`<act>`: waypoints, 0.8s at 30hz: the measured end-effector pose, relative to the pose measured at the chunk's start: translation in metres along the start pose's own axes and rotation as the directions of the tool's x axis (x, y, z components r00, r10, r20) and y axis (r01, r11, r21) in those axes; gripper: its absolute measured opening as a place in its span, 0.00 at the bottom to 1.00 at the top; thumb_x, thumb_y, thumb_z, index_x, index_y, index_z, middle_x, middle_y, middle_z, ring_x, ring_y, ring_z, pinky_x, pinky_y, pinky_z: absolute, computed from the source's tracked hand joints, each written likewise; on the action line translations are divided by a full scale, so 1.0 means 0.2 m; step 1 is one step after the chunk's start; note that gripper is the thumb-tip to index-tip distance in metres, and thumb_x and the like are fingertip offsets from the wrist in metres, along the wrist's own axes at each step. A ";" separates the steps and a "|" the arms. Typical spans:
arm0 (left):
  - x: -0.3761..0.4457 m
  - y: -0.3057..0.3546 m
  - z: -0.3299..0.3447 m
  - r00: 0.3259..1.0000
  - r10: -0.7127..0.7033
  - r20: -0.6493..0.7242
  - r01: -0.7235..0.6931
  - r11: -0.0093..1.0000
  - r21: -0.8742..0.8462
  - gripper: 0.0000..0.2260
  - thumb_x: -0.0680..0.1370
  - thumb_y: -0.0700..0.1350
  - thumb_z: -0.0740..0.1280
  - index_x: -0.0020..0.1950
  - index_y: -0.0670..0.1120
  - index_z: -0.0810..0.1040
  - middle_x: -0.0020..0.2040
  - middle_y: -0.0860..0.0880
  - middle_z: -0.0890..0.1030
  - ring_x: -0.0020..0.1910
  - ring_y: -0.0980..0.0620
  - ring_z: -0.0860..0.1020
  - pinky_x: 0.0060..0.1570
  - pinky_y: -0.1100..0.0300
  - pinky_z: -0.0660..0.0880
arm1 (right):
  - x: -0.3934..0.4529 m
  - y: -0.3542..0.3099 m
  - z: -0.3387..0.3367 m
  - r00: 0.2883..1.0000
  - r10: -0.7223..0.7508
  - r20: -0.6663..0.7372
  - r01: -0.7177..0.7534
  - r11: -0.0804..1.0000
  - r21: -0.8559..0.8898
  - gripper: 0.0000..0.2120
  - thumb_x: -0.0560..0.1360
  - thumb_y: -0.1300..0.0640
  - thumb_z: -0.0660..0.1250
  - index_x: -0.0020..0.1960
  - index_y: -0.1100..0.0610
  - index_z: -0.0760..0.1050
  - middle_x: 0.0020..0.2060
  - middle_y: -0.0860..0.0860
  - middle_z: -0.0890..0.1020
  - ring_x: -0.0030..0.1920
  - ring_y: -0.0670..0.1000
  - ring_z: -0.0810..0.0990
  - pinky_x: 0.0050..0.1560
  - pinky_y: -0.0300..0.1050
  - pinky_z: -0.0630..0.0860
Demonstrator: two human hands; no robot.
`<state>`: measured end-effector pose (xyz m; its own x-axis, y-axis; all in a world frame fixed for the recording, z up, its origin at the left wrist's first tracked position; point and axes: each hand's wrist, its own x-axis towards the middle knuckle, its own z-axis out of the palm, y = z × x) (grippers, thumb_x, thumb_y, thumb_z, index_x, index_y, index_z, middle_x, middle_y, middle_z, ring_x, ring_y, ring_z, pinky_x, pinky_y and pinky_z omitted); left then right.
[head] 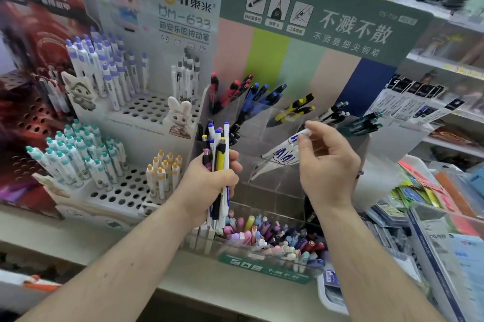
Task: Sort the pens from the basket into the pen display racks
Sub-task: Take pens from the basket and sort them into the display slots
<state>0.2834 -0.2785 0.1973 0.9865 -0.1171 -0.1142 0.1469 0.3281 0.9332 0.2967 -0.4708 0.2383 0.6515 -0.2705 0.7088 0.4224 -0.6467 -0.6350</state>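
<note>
1 white pen (293,142) pinched in my right hand (326,164), axis toward 2 o'clock; left hand (210,177) grips the pen bundle (218,154).

Left hand (209,177) grips pens (218,154); right hand (327,164) pinches one pen (288,142).

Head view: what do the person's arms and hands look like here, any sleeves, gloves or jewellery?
Both forearms are bare to the frame edge, with no sleeves showing. The left hand and right hand wear no gloves, and no rings or watch are visible.
</note>
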 end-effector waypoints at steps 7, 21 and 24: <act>-0.03 -0.04 0.00 0.995 -0.060 0.079 0.064 0.996 -0.054 0.19 0.65 0.33 0.67 0.54 0.43 0.76 0.37 0.48 0.72 0.30 0.51 0.71 0.32 0.56 0.72 | -0.02 0.08 0.12 0.990 0.038 0.134 -0.002 0.967 -0.254 0.08 0.76 0.58 0.71 0.54 0.56 0.85 0.46 0.49 0.76 0.51 0.49 0.69 0.53 0.50 0.72; -0.05 -0.04 -0.03 1.000 -0.016 0.008 0.017 0.994 -0.110 0.13 0.69 0.42 0.74 0.52 0.45 0.77 0.33 0.50 0.75 0.32 0.52 0.73 0.36 0.55 0.73 | -0.16 -0.13 0.08 0.932 0.098 0.349 -0.108 0.994 0.011 0.07 0.74 0.65 0.70 0.42 0.53 0.83 0.35 0.45 0.81 0.37 0.44 0.78 0.40 0.41 0.77; -0.05 -0.04 -0.01 0.999 -0.003 -0.043 -0.004 0.988 -0.156 0.07 0.76 0.39 0.72 0.51 0.45 0.77 0.37 0.47 0.78 0.37 0.49 0.78 0.41 0.51 0.76 | -0.24 -0.24 0.07 0.706 0.238 0.667 -0.364 0.930 0.053 0.06 0.73 0.54 0.74 0.39 0.54 0.82 0.31 0.50 0.82 0.30 0.43 0.77 0.33 0.42 0.76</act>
<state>0.2729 -0.2788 0.1901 0.9883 -0.0778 -0.1314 0.1526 0.4710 0.8688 0.2554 -0.4172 0.2304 0.9809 0.1304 0.1446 0.1893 -0.4653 -0.8647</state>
